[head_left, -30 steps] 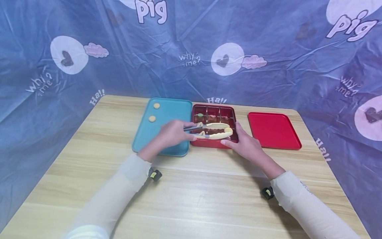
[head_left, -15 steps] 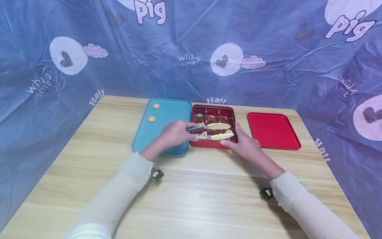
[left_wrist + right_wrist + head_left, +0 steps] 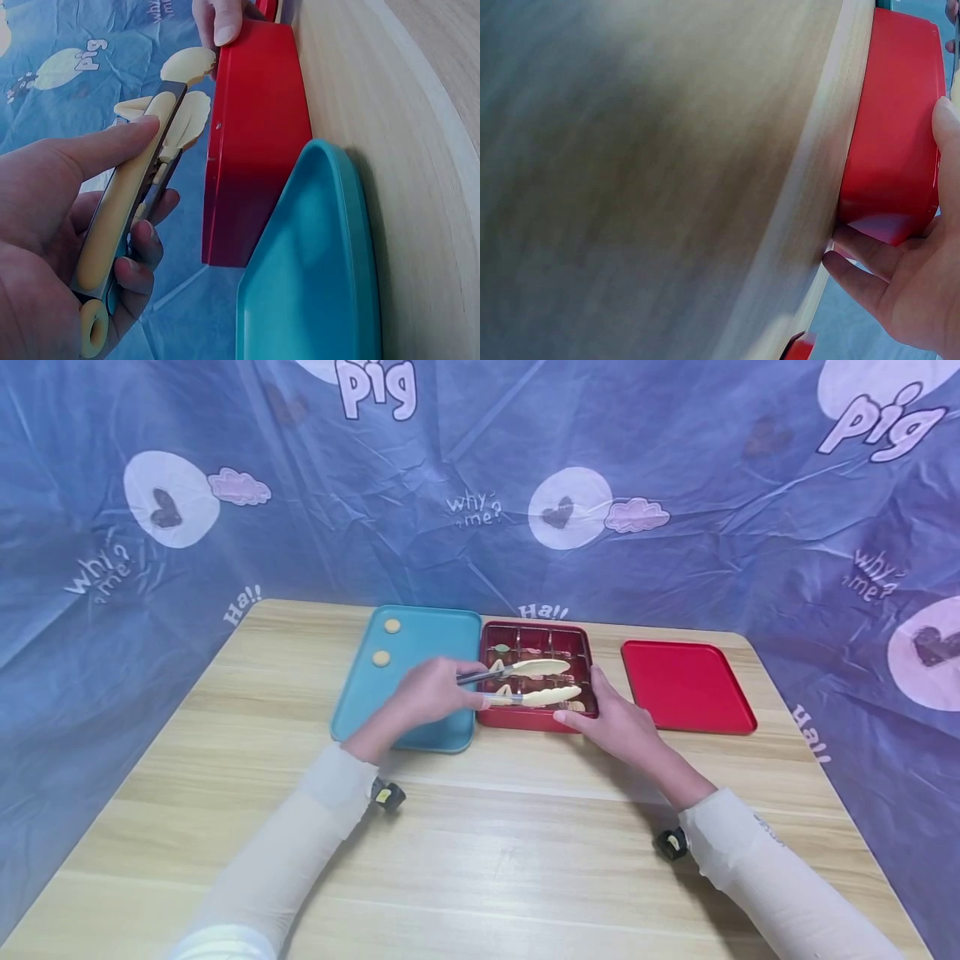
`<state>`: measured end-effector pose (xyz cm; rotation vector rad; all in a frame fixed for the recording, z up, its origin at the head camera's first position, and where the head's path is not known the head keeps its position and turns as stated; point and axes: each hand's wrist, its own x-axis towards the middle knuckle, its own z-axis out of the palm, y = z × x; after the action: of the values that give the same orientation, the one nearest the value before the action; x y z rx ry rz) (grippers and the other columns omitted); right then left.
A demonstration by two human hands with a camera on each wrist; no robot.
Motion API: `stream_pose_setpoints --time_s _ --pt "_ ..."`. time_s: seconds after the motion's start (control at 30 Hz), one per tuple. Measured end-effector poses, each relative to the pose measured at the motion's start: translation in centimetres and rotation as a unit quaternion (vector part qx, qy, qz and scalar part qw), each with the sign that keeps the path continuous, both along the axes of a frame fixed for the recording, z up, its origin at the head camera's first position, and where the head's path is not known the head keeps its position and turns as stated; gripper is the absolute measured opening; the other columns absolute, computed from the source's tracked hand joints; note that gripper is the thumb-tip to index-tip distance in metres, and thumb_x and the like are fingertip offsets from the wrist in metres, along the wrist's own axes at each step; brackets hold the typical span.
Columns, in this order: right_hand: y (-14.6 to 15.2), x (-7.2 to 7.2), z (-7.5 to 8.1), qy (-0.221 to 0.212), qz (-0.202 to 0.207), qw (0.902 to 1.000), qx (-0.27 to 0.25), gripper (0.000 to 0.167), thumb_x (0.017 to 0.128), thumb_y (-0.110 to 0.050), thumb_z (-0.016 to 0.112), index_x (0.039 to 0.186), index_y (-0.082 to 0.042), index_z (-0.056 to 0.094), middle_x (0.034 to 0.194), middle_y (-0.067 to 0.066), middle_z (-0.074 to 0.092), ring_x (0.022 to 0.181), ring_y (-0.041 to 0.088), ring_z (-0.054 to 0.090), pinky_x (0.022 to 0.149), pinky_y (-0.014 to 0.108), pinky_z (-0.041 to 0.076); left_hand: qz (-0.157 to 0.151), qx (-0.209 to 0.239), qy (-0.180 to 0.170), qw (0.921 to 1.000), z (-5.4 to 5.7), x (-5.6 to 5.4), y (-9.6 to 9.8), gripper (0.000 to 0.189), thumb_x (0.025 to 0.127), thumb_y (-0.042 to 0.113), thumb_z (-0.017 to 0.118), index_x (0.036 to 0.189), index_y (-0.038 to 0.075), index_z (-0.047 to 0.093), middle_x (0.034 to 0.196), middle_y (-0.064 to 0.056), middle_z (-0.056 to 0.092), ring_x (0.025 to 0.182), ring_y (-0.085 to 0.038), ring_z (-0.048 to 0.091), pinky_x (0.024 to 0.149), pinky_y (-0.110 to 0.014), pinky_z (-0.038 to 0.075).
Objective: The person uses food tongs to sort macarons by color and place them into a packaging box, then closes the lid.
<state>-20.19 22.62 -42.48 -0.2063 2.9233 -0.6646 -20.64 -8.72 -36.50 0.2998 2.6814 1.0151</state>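
My left hand (image 3: 433, 695) grips a pair of tongs (image 3: 124, 202) with cream tips and dark metal arms. The thumb lies along one arm and the fingers curl round the other. In the head view the tips stand apart over a red divided box (image 3: 536, 720). A round tan cookie (image 3: 575, 706) shows in the box's front right compartment, partly hidden by the lower tip. My right hand (image 3: 618, 718) holds the box at its right front corner, thumb at the front edge and fingers along the right side. Green and reddish bits lie in other compartments, too small to name.
A blue tray (image 3: 352, 714) stands against the box's left side, bearing two round tan cookies (image 3: 381, 658) near its far left. Right of the box lies a flat red lid or tray (image 3: 690, 687). A printed blue cloth (image 3: 420, 543) hangs behind the wooden table (image 3: 480, 860).
The tongs have opened and released the cookie, which now rests in the front right compartment. The left hand has since drawn slightly up and left. The right hand stays on the box.
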Motion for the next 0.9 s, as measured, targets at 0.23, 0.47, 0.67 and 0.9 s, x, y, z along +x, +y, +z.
stream_pose_setpoints --time_s 0.23,0.47,0.67,0.9 --pt "0.1 0.0 0.0 0.002 0.002 1.0 0.001 0.128 0.074 -0.093 0.047 0.163 -0.014 -0.002 0.169 0.011 0.013 0.148 0.042 0.032 0.104 0.073 0.036 0.002 -0.005 0.0 1.0 -0.1 -0.1 -0.6 0.064 0.081 0.043 0.083 0.14 0.031 0.061 0.083 -0.004 0.062 0.045 -0.01 0.03 0.039 -0.025 0.025" --pt "0.1 0.0 0.0 0.006 0.005 1.0 -0.001 0.128 0.074 -0.092 0.048 0.163 -0.014 -0.001 0.169 0.011 0.015 0.148 0.041 0.033 0.103 0.073 0.037 0.005 -0.006 -0.002 1.0 0.2 -0.1 -0.9 0.062 0.08 0.042 0.083 0.138 0.033 0.063 0.114 -0.005 0.07 0.049 -0.012 0.035 0.042 -0.026 0.03" --pt "0.0 0.0 0.0 0.008 0.005 1.0 -0.002 0.128 0.074 -0.092 0.048 0.163 -0.015 -0.001 0.169 0.01 0.016 0.147 0.041 0.034 0.103 0.073 0.038 0.006 -0.009 0.012 0.9999 0.1 0.1 -1.6 0.063 0.08 0.045 0.083 0.139 0.032 0.062 0.12 -0.007 0.069 0.05 -0.012 0.034 0.043 -0.028 0.032" --pt "0.0 0.0 0.0 0.008 0.007 0.9999 0.0 0.126 0.075 -0.092 0.048 0.163 -0.018 -0.003 0.169 0.011 0.018 0.145 0.041 0.038 0.101 0.072 0.04 0.025 0.013 0.013 0.9995 -0.1 0.8 -3.1 0.065 0.08 0.04 0.084 0.14 0.031 0.061 0.109 -0.008 0.07 0.049 -0.013 0.026 0.044 -0.028 0.027"
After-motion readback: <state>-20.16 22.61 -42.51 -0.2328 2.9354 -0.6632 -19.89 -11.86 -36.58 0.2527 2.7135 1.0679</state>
